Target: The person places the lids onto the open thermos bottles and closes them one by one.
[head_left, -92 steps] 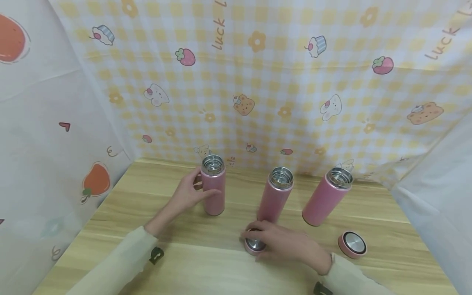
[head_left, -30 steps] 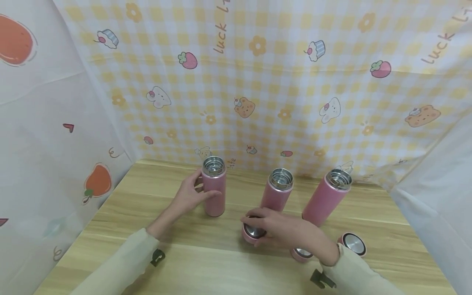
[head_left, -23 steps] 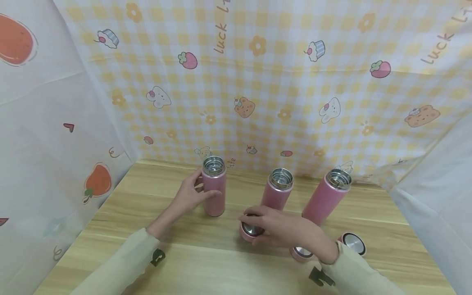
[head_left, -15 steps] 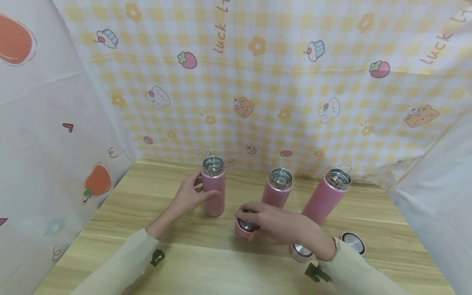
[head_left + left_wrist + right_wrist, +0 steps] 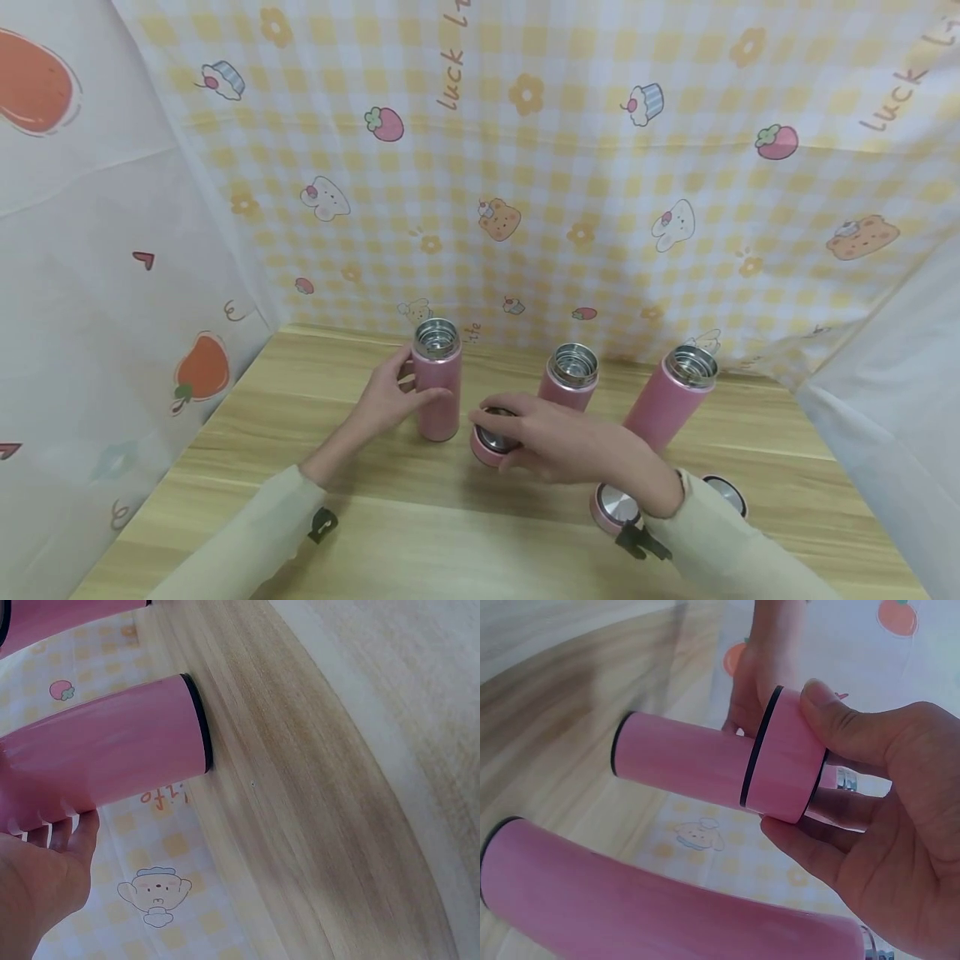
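Note:
My left hand (image 5: pixel 390 396) grips the side of a pink thermos bottle (image 5: pixel 438 400), which stands upright and uncapped, its steel mouth showing. Black trims its base in the left wrist view, where my fingers (image 5: pixel 82 832) curl against the pink wall (image 5: pixel 127 742). Between that bottle and the middle one, my right hand (image 5: pixel 558 437) holds a pink bottle lid (image 5: pixel 487 450) by its rim, shiny side up. Thumb and fingers pinch the lid (image 5: pixel 787 757) from both sides in the right wrist view, where it overlaps the left bottle (image 5: pixel 679 754).
Two more uncapped pink bottles stand at the back: a middle one (image 5: pixel 567 392), partly behind my right hand, and a right one (image 5: pixel 667 408). Two lids lie on the wooden table (image 5: pixel 420 542), one (image 5: pixel 606 508) near my right wrist, another (image 5: pixel 727 492) partly behind the sleeve. A checked cloth (image 5: pixel 525 167) hangs behind.
My right hand has carried the lid leftward and toward the back, closer to the left bottle. One lid near the right wrist has come into view. My left hand keeps its grip in place.

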Available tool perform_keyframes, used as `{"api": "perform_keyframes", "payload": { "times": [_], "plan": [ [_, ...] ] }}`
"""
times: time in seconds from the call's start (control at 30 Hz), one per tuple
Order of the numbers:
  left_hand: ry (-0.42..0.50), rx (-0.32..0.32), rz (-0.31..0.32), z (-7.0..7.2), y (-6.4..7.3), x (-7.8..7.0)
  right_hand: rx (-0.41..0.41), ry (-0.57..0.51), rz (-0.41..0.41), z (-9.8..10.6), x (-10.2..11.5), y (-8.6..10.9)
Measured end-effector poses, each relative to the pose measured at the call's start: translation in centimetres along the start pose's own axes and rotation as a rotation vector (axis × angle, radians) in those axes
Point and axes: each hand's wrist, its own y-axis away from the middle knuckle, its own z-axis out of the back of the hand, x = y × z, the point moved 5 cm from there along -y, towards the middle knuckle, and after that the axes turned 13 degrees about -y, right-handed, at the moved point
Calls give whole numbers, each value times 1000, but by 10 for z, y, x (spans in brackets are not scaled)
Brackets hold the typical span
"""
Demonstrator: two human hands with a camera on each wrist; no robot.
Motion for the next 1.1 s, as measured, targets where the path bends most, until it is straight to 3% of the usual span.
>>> {"api": "perform_keyframes", "payload": {
  "times": [0.23, 0.83, 1.1],
  "plan": [
    [-5, -10, -6, 1, 2, -1, -52, 37, 78, 7, 3, -6],
    [-18, -15, -59, 0, 0, -2, -108, 19, 65, 23, 7, -19],
    [8, -16, -49, 0, 1, -2, -110, 16, 46, 26, 8, -22]
  ]
}}
